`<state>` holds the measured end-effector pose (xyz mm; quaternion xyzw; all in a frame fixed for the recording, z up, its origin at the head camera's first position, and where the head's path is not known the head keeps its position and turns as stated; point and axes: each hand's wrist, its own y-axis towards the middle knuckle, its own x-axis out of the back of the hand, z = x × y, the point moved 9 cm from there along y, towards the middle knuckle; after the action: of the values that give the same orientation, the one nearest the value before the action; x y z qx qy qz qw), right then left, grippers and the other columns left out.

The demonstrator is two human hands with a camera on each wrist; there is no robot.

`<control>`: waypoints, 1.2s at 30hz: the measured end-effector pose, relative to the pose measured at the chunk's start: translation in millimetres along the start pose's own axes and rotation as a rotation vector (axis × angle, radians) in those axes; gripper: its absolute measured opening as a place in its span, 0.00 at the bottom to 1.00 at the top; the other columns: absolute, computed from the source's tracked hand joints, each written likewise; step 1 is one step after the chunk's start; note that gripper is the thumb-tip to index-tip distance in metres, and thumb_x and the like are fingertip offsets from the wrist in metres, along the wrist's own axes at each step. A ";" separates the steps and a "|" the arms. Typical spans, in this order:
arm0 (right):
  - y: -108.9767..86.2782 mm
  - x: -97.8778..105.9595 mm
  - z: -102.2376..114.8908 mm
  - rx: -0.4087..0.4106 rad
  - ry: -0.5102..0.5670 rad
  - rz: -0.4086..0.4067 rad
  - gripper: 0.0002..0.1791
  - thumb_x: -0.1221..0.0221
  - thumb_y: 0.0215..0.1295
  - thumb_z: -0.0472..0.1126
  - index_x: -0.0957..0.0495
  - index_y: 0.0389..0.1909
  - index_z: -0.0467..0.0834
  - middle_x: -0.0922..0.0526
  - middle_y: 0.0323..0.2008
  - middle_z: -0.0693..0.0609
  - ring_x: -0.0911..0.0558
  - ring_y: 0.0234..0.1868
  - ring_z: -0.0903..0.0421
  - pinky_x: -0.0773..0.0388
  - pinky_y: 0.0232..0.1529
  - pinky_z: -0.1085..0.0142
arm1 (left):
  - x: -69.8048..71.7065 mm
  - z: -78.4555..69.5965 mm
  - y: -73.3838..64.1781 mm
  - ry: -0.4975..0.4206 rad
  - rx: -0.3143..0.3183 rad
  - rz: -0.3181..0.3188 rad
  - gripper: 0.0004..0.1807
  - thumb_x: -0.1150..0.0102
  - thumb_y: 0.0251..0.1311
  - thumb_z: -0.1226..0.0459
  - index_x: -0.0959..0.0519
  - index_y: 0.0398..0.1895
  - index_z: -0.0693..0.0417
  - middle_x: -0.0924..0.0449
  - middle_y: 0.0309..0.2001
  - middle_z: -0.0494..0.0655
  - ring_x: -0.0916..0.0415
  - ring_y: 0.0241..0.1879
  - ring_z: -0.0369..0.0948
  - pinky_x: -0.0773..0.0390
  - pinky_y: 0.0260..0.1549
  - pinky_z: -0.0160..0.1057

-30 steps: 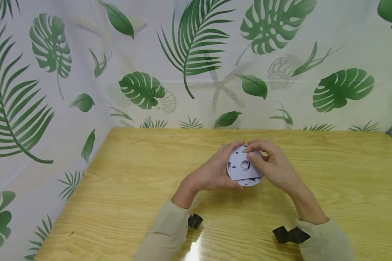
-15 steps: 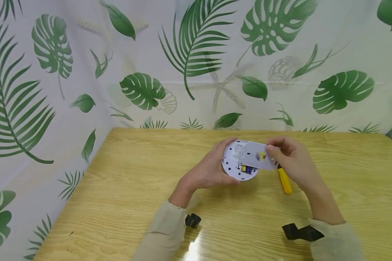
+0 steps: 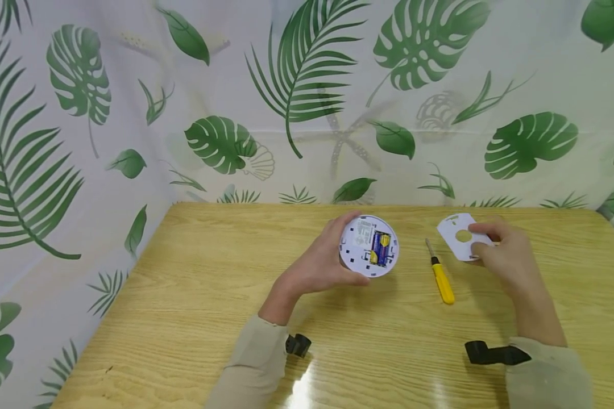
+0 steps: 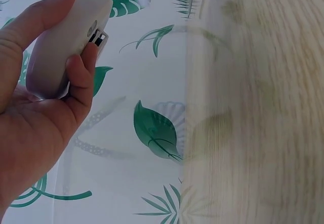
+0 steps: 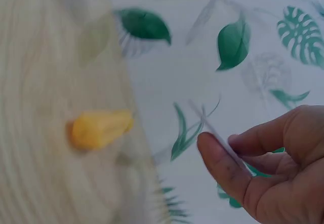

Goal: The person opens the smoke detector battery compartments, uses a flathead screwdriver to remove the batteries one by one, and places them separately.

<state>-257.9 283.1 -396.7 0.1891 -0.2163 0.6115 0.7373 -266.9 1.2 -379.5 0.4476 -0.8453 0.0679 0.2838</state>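
1. Round white device [image 3: 362, 250]: right of centre in the head view, with its flat side toward the camera and blue and yellow batteries [image 3: 381, 248] exposed in a recess. Judged rigid and fairly light, the cells probably adding some weight toward the recess.

2. Left hand [image 3: 324, 261]: curled round the device's rim, thumb at the lower edge and fingers at the upper, spread to the body's width. The left wrist view showed a thick, smooth side wall, judged somewhat slippery. Rim judged the sound place to hold; the open recess, with its contacts, was best left unpressed.

3. White cover plate [image 3: 452, 238]: farther right in the head view, apart from the device, pierced by a round hole. The right wrist view showed it thin and nearly edge-on. Judged very light and stiff, liable to crack if bent; best taken by its outer edge.

4. Right hand [image 3: 511, 253]: pinched the plate's right end, thumb and fingers nearly closed across its thickness.

5. Yellow-handled screwdriver [image 3: 439, 274]: lay on the table [image 3: 210, 255] between both hands, touched by neither.
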 end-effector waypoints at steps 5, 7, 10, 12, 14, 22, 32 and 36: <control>5.9 -0.8 -22.3 -0.004 -0.238 0.043 0.24 0.46 0.61 0.28 0.30 0.57 0.20 0.30 0.54 0.21 0.23 0.38 0.43 0.21 0.26 0.70 | 0.5 2.4 -0.4 0.020 0.021 -0.001 0.63 0.19 0.41 0.65 0.52 0.78 0.48 0.41 0.68 0.54 0.35 0.61 0.46 0.29 0.63 0.44; 7.3 -1.8 -29.3 -0.016 -0.320 0.062 0.24 0.46 0.60 0.29 0.30 0.56 0.20 0.30 0.54 0.19 0.23 0.41 0.37 0.20 0.31 0.63 | 0.5 3.9 -0.6 0.028 0.031 0.003 0.63 0.19 0.42 0.65 0.53 0.78 0.49 0.41 0.68 0.54 0.34 0.61 0.46 0.29 0.63 0.44; 7.8 -3.6 -39.1 -0.036 -0.407 0.102 0.26 0.45 0.61 0.31 0.32 0.57 0.19 0.30 0.53 0.18 0.26 0.47 0.30 0.21 0.40 0.48 | 0.7 6.6 -0.9 0.036 0.050 0.009 0.63 0.19 0.42 0.65 0.53 0.78 0.50 0.40 0.67 0.55 0.34 0.61 0.46 0.29 0.63 0.44; 7.5 -4.9 -44.2 -0.042 -0.447 0.129 0.26 0.44 0.62 0.33 0.33 0.57 0.19 0.30 0.52 0.18 0.28 0.50 0.27 0.24 0.46 0.40 | 1.0 7.7 -1.1 0.040 0.058 0.013 0.64 0.19 0.42 0.65 0.53 0.79 0.49 0.40 0.67 0.55 0.34 0.60 0.46 0.29 0.63 0.44; 7.3 -5.8 -48.4 -0.044 -0.474 0.151 0.26 0.45 0.63 0.34 0.34 0.58 0.20 0.30 0.51 0.18 0.28 0.51 0.25 0.26 0.48 0.37 | 1.3 8.4 -1.1 0.042 0.064 0.015 0.64 0.19 0.42 0.64 0.53 0.79 0.49 0.40 0.67 0.55 0.34 0.61 0.46 0.29 0.63 0.44; 9.3 -8.0 -53.0 0.006 -0.530 0.173 0.22 0.47 0.62 0.31 0.29 0.56 0.24 0.29 0.52 0.17 0.28 0.51 0.26 0.27 0.49 0.36 | 1.7 10.4 -0.6 0.037 0.066 0.016 0.63 0.19 0.42 0.65 0.53 0.78 0.49 0.40 0.67 0.55 0.34 0.61 0.46 0.29 0.63 0.44; 0.3 -24.3 0.7 0.146 -0.251 0.182 0.27 0.54 0.78 0.47 0.34 0.69 0.33 0.27 0.55 0.26 0.20 0.41 0.40 0.18 0.34 0.57 | 1.1 7.9 -2.1 -0.023 0.032 0.039 0.62 0.20 0.41 0.69 0.51 0.78 0.50 0.40 0.68 0.53 0.36 0.63 0.46 0.31 0.65 0.44; -16.8 -59.3 46.2 0.179 0.055 0.366 0.31 0.52 0.78 0.52 0.41 0.74 0.39 0.27 0.57 0.34 0.17 0.44 0.47 0.14 0.38 0.63 | -1.8 7.0 -1.1 -0.075 -0.007 0.075 0.62 0.21 0.42 0.71 0.51 0.78 0.48 0.41 0.70 0.50 0.37 0.64 0.44 0.32 0.64 0.42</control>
<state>-254.8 206.3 -391.0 0.1946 -0.1717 0.7569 0.5998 -268.2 -0.8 -386.5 0.4167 -0.8718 0.0591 0.2509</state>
